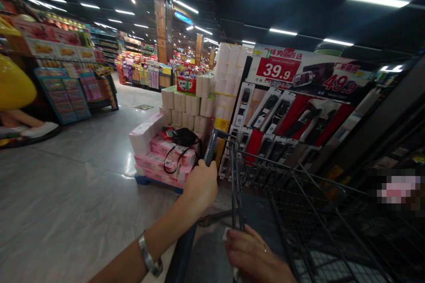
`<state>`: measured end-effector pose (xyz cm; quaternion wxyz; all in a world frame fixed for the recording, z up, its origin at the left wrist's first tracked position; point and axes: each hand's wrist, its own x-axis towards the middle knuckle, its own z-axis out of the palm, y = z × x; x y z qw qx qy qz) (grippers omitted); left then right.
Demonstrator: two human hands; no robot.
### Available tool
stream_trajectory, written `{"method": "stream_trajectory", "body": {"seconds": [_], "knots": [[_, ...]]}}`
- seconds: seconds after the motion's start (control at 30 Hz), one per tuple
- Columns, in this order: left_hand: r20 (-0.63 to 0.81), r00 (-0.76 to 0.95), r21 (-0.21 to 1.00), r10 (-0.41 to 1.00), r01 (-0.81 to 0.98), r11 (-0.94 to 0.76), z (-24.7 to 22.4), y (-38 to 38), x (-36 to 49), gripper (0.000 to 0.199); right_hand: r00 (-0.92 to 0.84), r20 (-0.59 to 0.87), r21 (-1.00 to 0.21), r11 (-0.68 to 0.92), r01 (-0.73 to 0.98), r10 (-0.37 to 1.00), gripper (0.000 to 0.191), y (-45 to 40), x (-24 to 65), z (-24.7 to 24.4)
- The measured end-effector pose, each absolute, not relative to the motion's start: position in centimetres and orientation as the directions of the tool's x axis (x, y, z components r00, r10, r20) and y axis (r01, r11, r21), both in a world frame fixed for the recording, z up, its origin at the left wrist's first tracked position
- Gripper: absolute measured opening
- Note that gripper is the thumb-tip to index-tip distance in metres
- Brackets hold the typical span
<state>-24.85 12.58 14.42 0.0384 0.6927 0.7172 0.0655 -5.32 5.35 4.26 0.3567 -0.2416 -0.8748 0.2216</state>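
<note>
My left hand [200, 185], with a silver bracelet at the wrist, is wrapped round the dark handle [182, 252] of a shopping cart. The cart's wire basket [308, 212] stretches to the right. My right hand [254, 252] is low in the view, beside the basket's near edge, with its fingers bent together. A small whitish edge shows at its fingertips; what it belongs to is too blurred to make out. A ring sits on one finger.
Ahead stand pink-wrapped paper packs [172, 159] on a blue pallet, with a black bag [184, 137] on top. A rack of packaged belts [275, 110] rises beyond the cart. Grey floor [83, 185] runs along the left, past a shelf display [63, 93].
</note>
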Motion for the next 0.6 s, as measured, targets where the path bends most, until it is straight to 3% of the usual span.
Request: {"method": "stream_trajectory", "body": {"seconds": [0.1, 0.27, 0.6], "knots": [[0.039, -0.032, 0.153, 0.999, 0.988, 0.026, 14.4, 12.5, -24.9, 0.029, -0.639, 0.549, -0.505, 0.823, 0.261, 0.540, 0.034, 7.5, -5.7, 4.3], [0.026, -0.022, 0.156, 0.999, 0.988, 0.018, 14.3, 12.7, -25.1, 0.037, -0.586, 0.509, -0.572, 0.756, 0.317, 0.630, 0.037, 9.1, -6.4, 6.4], [0.045, -0.011, 0.161, 0.999, 0.987, 0.003, 14.4, 12.5, -25.0, 0.037, -0.434, 0.612, -0.618, 0.742, 0.259, 0.661, 0.034, 13.9, -7.7, 6.0]]}}
